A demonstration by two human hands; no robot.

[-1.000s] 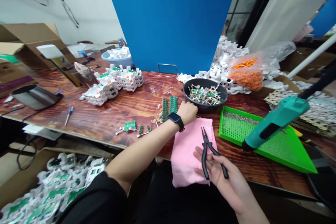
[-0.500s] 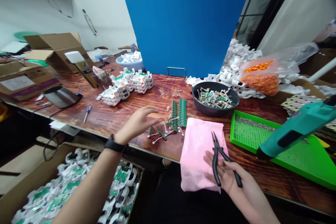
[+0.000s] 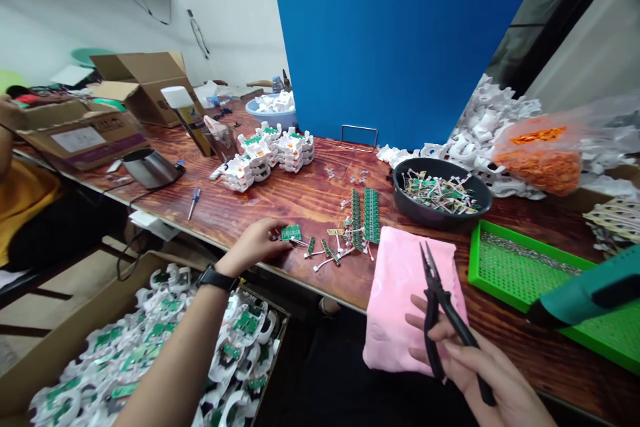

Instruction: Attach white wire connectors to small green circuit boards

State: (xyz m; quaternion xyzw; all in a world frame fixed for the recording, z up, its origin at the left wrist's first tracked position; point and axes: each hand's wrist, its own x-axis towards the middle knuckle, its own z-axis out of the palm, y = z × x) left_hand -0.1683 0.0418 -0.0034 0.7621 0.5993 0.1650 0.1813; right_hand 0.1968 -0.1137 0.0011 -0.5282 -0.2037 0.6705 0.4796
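Observation:
My left hand (image 3: 256, 245), with a black watch on the wrist, rests on the wooden table (image 3: 280, 197) with its fingertips pinched on a small green circuit board (image 3: 291, 233) that has white wires. More loose boards (image 3: 325, 248) and two green board strips (image 3: 365, 215) lie just to its right. My right hand (image 3: 470, 360) holds black needle-nose pliers (image 3: 440, 300) over a pink cloth (image 3: 400, 293) at the table's front edge, jaws pointing away from me.
A black bowl (image 3: 425, 213) of wired boards stands behind the cloth. A green tray (image 3: 540, 280) and a teal tool (image 3: 585, 290) are at right. White housings (image 3: 270, 153) are stacked at the back. A box of housings (image 3: 165, 340) sits below left. A screwdriver (image 3: 194, 201) lies at left.
My left hand left the black bowl, swung left across the table and came down on a small green board. The view turned left. My right hand still holds the pliers.

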